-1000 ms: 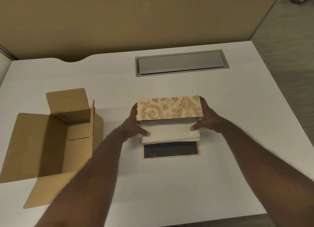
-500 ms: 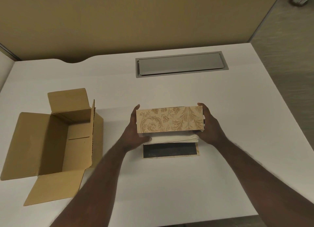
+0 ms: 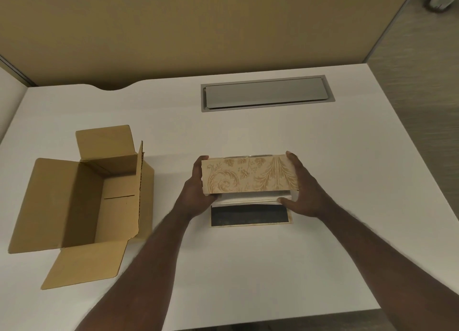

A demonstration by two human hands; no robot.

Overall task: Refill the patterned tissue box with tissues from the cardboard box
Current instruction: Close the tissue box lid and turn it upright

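The patterned tissue box (image 3: 249, 175), beige with gold leaf scrolls, sits at the middle of the white desk over a stack of white tissues (image 3: 250, 199). Only a thin band of tissues shows below its near edge. My left hand (image 3: 196, 189) grips the box's left end and my right hand (image 3: 301, 189) grips its right end, thumb against the tissues. A flat dark panel with a patterned rim (image 3: 249, 216) lies on the desk just in front. The brown cardboard box (image 3: 82, 201) stands open at the left, its inside bare.
A grey metal cable hatch (image 3: 265, 95) is set into the desk (image 3: 248, 268) behind the tissue box. A tan partition wall (image 3: 198, 28) runs along the far edge. The desk's right edge drops to carpeted floor (image 3: 422, 107).
The patterned box has come down over the tissue stack, so much less of the tissues shows. Both hands stayed on its ends and lowered with it.
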